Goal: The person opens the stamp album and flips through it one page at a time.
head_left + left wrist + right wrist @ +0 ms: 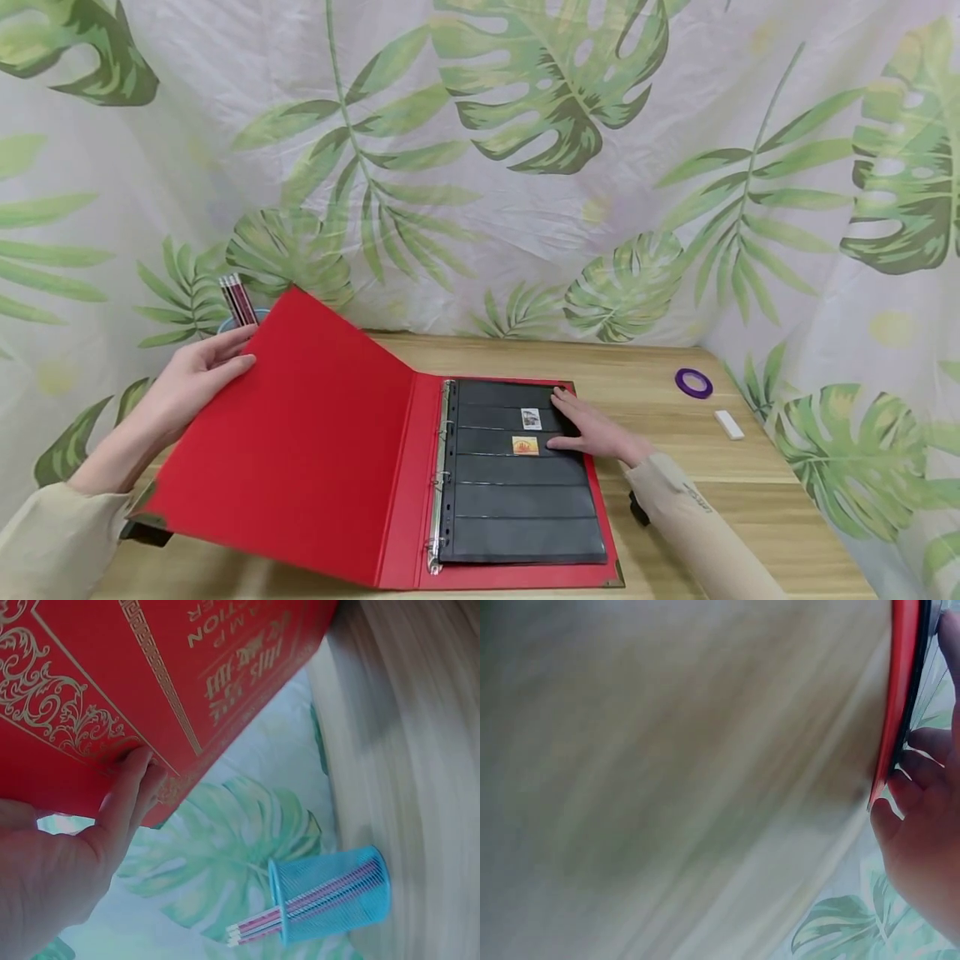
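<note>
A red stamp album lies open on the table, its front cover tilted up on the left. My left hand pinches the cover's outer edge between thumb and fingers; gold lettering and scrollwork show on its outer face in the left wrist view. Metal rings hold a black stock page with clear strips. Two stamps sit in them, a greyish one and a yellow-orange one. With fingers spread, my right hand rests on the page's right edge, thumb near the yellow-orange stamp.
A blue mesh pencil cup holding several pencils stands behind the raised cover. Toward the table's right side lie a purple tape roll and a white eraser. Leaf-patterned cloth hangs behind the wooden table.
</note>
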`<state>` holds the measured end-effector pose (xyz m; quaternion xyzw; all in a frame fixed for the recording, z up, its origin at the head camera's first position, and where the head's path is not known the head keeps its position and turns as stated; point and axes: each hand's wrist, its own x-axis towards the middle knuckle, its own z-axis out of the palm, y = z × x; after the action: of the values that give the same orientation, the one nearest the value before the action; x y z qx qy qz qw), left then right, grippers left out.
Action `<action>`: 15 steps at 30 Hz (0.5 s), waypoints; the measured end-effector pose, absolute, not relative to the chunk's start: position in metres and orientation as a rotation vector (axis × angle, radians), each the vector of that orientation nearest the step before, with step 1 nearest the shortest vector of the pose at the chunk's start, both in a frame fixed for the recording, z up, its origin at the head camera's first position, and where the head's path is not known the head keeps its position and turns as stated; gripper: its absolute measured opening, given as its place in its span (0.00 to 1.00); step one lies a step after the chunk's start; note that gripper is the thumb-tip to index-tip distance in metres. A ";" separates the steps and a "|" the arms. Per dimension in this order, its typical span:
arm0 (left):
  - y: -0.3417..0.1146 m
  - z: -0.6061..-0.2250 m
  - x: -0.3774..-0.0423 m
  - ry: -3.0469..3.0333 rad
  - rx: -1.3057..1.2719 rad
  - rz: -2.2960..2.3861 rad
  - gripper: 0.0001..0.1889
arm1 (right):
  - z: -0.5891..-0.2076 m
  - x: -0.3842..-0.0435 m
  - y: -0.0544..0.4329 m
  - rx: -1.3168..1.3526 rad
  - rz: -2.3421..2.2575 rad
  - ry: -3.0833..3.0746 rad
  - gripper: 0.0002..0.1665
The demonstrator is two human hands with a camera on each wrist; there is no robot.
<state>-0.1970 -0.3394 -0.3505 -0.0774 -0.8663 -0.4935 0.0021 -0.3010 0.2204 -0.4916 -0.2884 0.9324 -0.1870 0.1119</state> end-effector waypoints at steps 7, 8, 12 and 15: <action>-0.349 -0.361 -0.195 -2.724 -0.234 -1.534 0.36 | -0.491 -0.297 0.224 -0.810 -0.538 2.738 0.56; -0.350 -0.363 -0.195 -2.726 -0.238 -1.531 0.36 | -0.491 -0.297 0.225 -0.811 -0.541 2.740 0.56; -0.354 -0.372 -0.194 -2.784 -0.251 -1.403 0.35 | -0.491 -0.297 0.229 -0.832 -0.551 2.759 0.55; -0.358 -0.381 -0.192 -2.844 -0.259 -1.219 0.33 | -0.491 -0.297 0.231 -0.840 -0.553 2.764 0.55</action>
<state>-0.1922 -0.3577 -0.3808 -0.0833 -0.9158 -0.3925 0.0182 -0.2971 0.2307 -0.4912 -0.2842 0.9350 -0.1870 0.1002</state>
